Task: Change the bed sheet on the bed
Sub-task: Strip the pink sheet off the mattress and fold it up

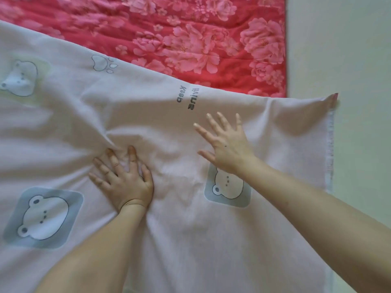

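Step in hand: spreading the sheet (169, 240) over the quilt (190, 39). Left hand (124, 182) presses it flat, fingers spread, creases bunched at its fingertips. Right hand (226, 144), fingers spread, hovers or rests; contact unclear. Next: smooth creases, then draw the sheet over the quilt exposed beyond both hands.

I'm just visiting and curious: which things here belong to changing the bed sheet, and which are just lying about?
Belong: bear-print sheet, red flowered cover beneath it, left hand pressing the sheet, right hand spread open over it.
Lying about: only the pale surface along the right.
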